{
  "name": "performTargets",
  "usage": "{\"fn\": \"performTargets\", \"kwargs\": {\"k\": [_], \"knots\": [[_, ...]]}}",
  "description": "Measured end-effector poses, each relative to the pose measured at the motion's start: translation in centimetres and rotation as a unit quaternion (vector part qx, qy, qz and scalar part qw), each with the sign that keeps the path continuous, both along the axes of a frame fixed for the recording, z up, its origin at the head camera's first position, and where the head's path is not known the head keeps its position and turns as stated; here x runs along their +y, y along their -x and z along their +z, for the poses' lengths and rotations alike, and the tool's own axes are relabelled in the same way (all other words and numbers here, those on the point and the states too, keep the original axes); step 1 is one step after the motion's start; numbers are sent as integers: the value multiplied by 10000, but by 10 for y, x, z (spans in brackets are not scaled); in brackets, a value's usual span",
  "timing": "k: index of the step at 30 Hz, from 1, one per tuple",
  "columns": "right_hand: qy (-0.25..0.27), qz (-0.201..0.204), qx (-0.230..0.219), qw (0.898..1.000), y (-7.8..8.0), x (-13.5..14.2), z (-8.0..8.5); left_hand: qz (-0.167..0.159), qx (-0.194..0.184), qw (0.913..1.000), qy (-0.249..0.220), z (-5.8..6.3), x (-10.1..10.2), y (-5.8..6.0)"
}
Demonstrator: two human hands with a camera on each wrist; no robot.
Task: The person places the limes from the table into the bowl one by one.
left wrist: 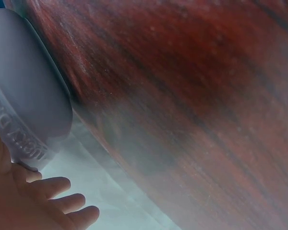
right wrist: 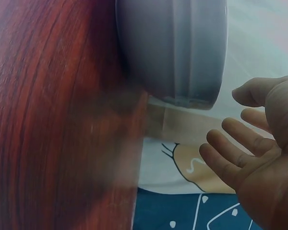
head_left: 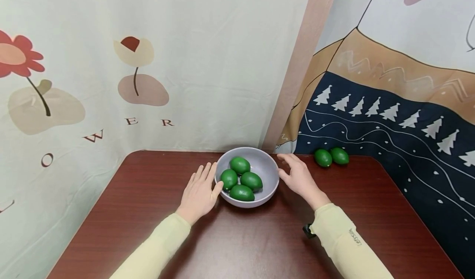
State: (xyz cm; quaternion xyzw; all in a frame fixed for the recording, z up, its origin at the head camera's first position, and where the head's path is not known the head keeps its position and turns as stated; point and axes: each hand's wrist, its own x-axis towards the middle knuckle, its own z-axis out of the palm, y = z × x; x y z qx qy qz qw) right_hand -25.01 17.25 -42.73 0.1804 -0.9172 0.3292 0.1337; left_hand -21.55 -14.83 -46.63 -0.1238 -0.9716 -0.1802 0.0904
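A lavender-grey bowl [head_left: 267, 173] stands at the table's far side with several green limes [head_left: 251, 181] inside. My left hand [head_left: 199, 192] is at its left side, fingers straight and thumb right at the rim. In the left wrist view the bowl's outer wall [left wrist: 29, 72] shows raised letters, with the fingers spread beside it. My right hand [head_left: 299, 177] is by the right side, fingers loosely bent and nothing in them. The right wrist view shows a gap between that hand [right wrist: 259, 158] and the bowl's wall [right wrist: 182, 48].
Two more limes [head_left: 331, 157] lie side by side at the back right, near the table's far edge. Behind the dark red wooden table [head_left: 252, 242] hang printed curtains [head_left: 219, 64]. A dark strap [head_left: 309, 230] shows at the right wrist.
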Motion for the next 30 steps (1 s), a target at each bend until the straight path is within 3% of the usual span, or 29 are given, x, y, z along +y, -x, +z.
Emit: {"fn": "performTargets", "kwargs": {"k": [10, 30], "knots": [[44, -174, 202, 9996, 1, 13, -5, 12, 67, 10000, -8, -2, 0, 0], [115, -415, 51, 9991, 2, 39, -9, 35, 20, 10000, -70, -2, 0, 1]]}}
